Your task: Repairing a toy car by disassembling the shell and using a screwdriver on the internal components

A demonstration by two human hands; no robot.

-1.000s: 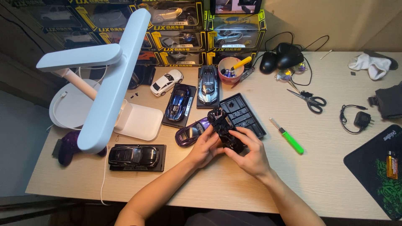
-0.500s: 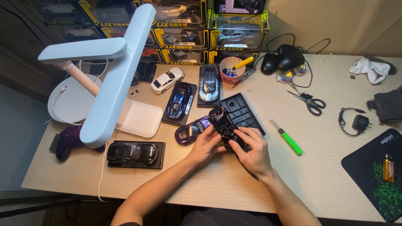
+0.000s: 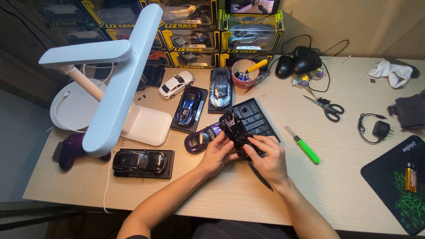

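Note:
Both my hands grip a black model car chassis (image 3: 236,131) turned underside up, just above the desk. My left hand (image 3: 218,153) holds its left side and my right hand (image 3: 267,156) holds its right side with fingers pressed on top. A purple car body shell (image 3: 201,137) lies on the desk touching my left hand. A black plastic display base (image 3: 256,117) sits just behind the chassis. A green-handled screwdriver (image 3: 303,146) lies to the right of my right hand.
A white desk lamp (image 3: 110,84) stands at the left. Model cars on black bases (image 3: 142,162) (image 3: 189,108) (image 3: 221,88) and a white car (image 3: 176,84) sit around it. Scissors (image 3: 326,106), a red cup (image 3: 245,72), computer mice (image 3: 297,63) and boxed cars (image 3: 251,33) lie behind.
The chassis stays in both hands; my fingers have shifted slightly on it and the view has moved a little. Nothing else on the desk has changed.

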